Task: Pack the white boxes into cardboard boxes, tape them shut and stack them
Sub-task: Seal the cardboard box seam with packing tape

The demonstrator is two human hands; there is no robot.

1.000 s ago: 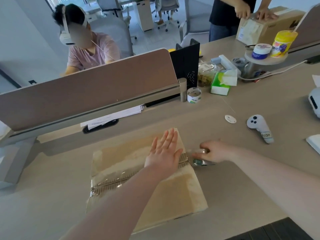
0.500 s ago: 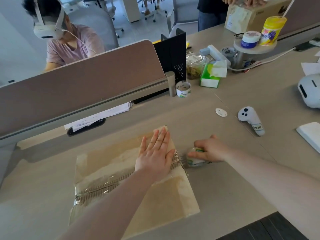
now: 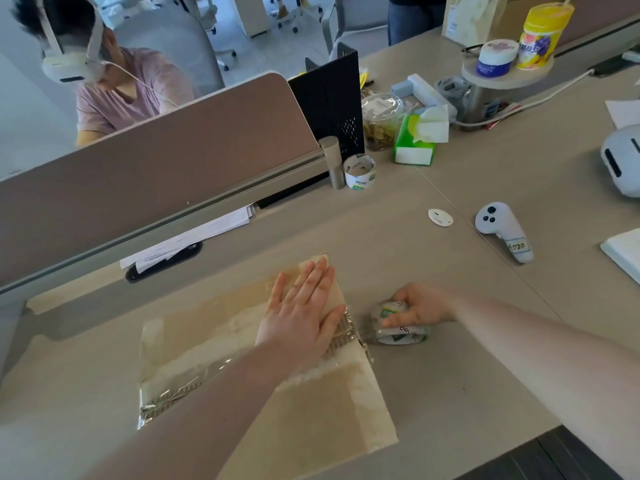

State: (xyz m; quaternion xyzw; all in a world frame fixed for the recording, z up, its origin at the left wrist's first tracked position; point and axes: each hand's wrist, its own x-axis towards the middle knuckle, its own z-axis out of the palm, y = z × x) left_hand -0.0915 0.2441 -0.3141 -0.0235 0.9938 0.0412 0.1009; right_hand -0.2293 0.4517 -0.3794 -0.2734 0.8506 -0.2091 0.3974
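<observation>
The box [image 3: 277, 386] is lying flat on the surface [image 3: 467, 393], its seam already taped. It is looking stiff but probably light and slick under tape; gripping its edges should suit best. The left hand [image 3: 301, 317] is pressing flat on it, fingers straight. The right hand [image 3: 420, 306] is curling round the tape roll [image 3: 398, 327] just beside the box's right edge.

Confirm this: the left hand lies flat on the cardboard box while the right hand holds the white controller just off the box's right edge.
Not quite. In the head view the right hand grips a tape roll, not the white controller, which lies untouched farther back on the desk. The left hand does lie flat on the cardboard box.
</observation>
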